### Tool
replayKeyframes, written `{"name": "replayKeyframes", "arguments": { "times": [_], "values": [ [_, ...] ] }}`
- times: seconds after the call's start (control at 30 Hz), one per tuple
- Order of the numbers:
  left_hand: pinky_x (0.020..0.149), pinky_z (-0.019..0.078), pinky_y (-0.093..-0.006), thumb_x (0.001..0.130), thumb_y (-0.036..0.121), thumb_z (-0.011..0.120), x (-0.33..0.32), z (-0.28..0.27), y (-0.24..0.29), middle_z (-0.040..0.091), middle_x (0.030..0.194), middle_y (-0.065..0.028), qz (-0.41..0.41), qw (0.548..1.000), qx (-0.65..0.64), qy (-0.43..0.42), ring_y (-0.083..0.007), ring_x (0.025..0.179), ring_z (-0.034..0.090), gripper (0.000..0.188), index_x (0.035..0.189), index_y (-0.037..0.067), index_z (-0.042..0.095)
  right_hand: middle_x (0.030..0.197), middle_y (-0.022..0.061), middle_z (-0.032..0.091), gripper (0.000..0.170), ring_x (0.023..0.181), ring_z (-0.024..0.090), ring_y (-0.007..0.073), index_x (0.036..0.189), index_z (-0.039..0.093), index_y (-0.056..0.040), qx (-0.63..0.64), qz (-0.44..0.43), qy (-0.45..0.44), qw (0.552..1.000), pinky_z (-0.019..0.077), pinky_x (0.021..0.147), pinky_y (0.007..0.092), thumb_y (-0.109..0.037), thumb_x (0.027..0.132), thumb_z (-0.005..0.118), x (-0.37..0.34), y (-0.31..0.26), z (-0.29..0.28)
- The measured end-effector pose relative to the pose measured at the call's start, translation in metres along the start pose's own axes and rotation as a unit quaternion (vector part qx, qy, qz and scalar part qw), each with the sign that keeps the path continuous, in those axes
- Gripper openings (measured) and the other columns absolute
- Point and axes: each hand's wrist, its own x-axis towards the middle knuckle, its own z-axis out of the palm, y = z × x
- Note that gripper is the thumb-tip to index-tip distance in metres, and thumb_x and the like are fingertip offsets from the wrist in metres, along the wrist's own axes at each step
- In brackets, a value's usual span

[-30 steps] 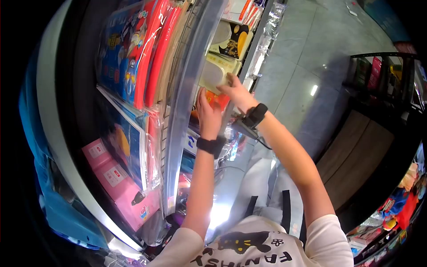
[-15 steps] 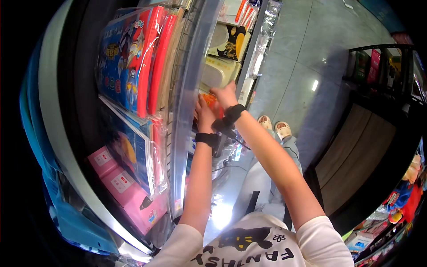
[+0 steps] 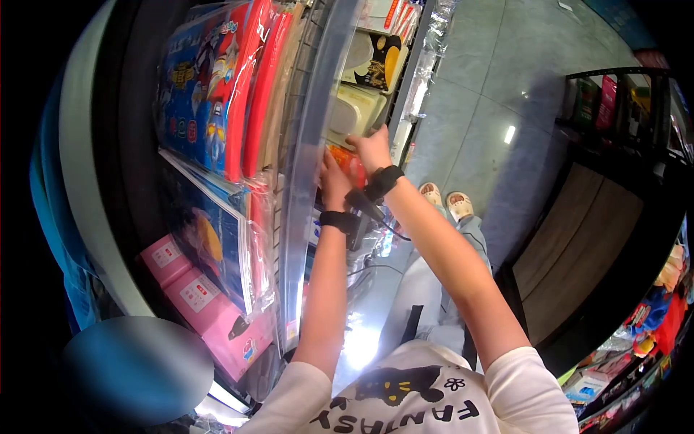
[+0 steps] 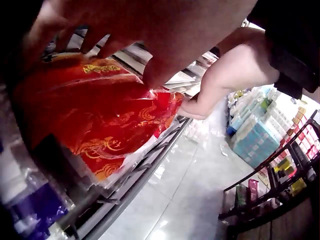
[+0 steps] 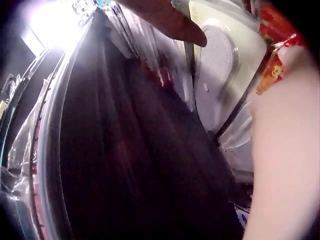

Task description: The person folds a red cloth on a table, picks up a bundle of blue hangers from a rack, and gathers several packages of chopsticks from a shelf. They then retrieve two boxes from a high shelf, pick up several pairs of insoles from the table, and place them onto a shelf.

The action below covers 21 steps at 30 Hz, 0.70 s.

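Observation:
A red packet (image 4: pixel 115 110) with gold patterns, in clear plastic, stands in the wire shelf rack. My left hand (image 3: pixel 335 184) grips it, fingers reaching over its far edge and thumb on the near side. In the head view the packet (image 3: pixel 345 158) lies between my two hands. My right hand (image 3: pixel 372 150) is beside it, fingertips right at its edge, forefinger and thumb spread. A pale yellow box (image 3: pixel 356 114) with a grey oval stands just beyond. In the right wrist view a finger of my right hand (image 5: pixel 175 22) overlaps that box (image 5: pixel 242 55).
A clear plastic rail (image 3: pixel 293 184) runs along the rack. Left of it are wrapped picture books (image 3: pixel 195 108) and pink boxes (image 3: pixel 217 315). A black and yellow box (image 3: pixel 379 61) stands farther up. Grey floor (image 3: pixel 470 137) and a dark shelf unit (image 3: pixel 578 239) lie to the right.
My right hand has come down and left from the pale yellow box to the red packet. My left hand has shifted slightly lower. A blurred blue round shape has appeared at bottom left.

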Motion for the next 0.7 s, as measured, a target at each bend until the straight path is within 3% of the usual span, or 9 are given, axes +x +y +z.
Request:
{"name": "replayKeyframes", "arguments": {
  "times": [0.1,0.17,0.27,0.33,0.37,0.47,0.57,0.7],
  "values": [
    [0.097,0.0161,-0.0459,0.075,0.047,0.048,-0.001,-0.005,0.001,0.025,0.130,-0.0252,-0.008,0.999,-0.035,-0.019,-0.0390,0.119,0.024,0.073,0.127,0.001,0.025,0.115,0.0276,0.041,0.085,0.108,0.038,0.0408,0.118,0.032,0.0078,-0.005,0.014,-0.041,0.999,0.0318,0.092,0.0405,-0.032,0.055,0.072,0.010,0.003,0.004],
    [0.097,0.0155,-0.0465,0.075,0.049,0.048,0.000,-0.002,-0.006,0.025,0.130,-0.0254,0.019,0.999,-0.040,0.002,-0.0392,0.120,0.024,0.074,0.127,0.001,0.026,0.096,0.0204,0.052,0.060,0.085,0.051,0.0277,0.105,0.042,0.0085,0.008,-0.009,-0.010,1.000,0.0417,0.073,0.0332,-0.023,0.062,0.070,0.016,0.006,0.012],
    [0.096,0.0161,-0.0472,0.072,0.042,0.054,-0.001,-0.006,0.000,0.027,0.128,-0.0250,-0.004,0.999,-0.049,-0.010,-0.0401,0.118,0.024,0.066,0.120,0.001,0.035,0.075,0.0133,0.059,0.045,0.062,0.057,0.0183,0.088,0.052,0.0093,-0.019,-0.038,0.044,0.998,0.0459,0.054,0.0284,-0.026,0.066,0.070,0.033,0.023,0.025],
    [0.096,0.0167,-0.0473,0.071,0.038,0.057,-0.001,-0.013,0.008,0.029,0.126,-0.0247,-0.044,0.997,-0.013,-0.058,-0.0405,0.116,0.025,0.061,0.117,0.001,0.039,0.071,0.0117,0.058,0.045,0.059,0.057,0.0182,0.083,0.053,0.0098,-0.036,-0.052,0.070,0.995,0.0455,0.051,0.0283,-0.027,0.066,0.070,0.029,0.013,0.025],
    [0.096,0.0169,-0.0476,0.070,0.036,0.058,-0.001,-0.018,0.012,0.029,0.126,-0.0244,-0.046,0.996,-0.036,-0.070,-0.0407,0.115,0.025,0.060,0.116,0.001,0.039,0.067,0.0105,0.058,0.046,0.059,0.057,0.0175,0.078,0.054,0.0098,-0.017,-0.064,0.041,0.997,0.0452,0.050,0.0277,-0.031,0.064,0.071,0.028,0.007,0.023],
    [0.089,0.0251,-0.0444,0.071,0.034,0.059,-0.006,-0.025,0.018,0.039,0.115,-0.0215,-0.019,0.995,-0.090,-0.043,-0.0379,0.106,0.035,0.054,0.110,0.001,0.043,0.097,0.0233,0.052,0.072,0.089,0.054,0.0292,0.101,0.040,0.0130,0.007,0.056,-0.032,0.998,0.0441,0.076,0.0327,-0.035,0.058,0.073,0.011,-0.021,0.015],
    [0.075,0.0409,-0.0364,0.074,0.039,0.058,-0.008,-0.018,0.015,0.057,0.095,-0.0167,0.043,0.992,-0.109,0.040,-0.0317,0.088,0.054,0.048,0.102,0.001,0.049,0.091,0.0212,0.056,0.065,0.084,0.057,0.0271,0.099,0.043,0.0125,0.074,-0.010,-0.034,0.997,0.0458,0.071,0.0320,-0.030,0.058,0.071,0.014,-0.016,0.015],
    [0.076,0.0406,-0.0355,0.076,0.037,0.056,-0.009,-0.016,0.013,0.056,0.097,-0.0168,0.032,0.992,-0.121,0.002,-0.0312,0.089,0.053,0.046,0.104,0.001,0.048,0.087,0.0177,0.058,0.053,0.077,0.059,0.0242,0.095,0.048,0.0107,0.098,-0.029,-0.045,0.994,0.0468,0.068,0.0308,-0.021,0.059,0.070,-0.003,-0.031,-0.005]
  ]
}}
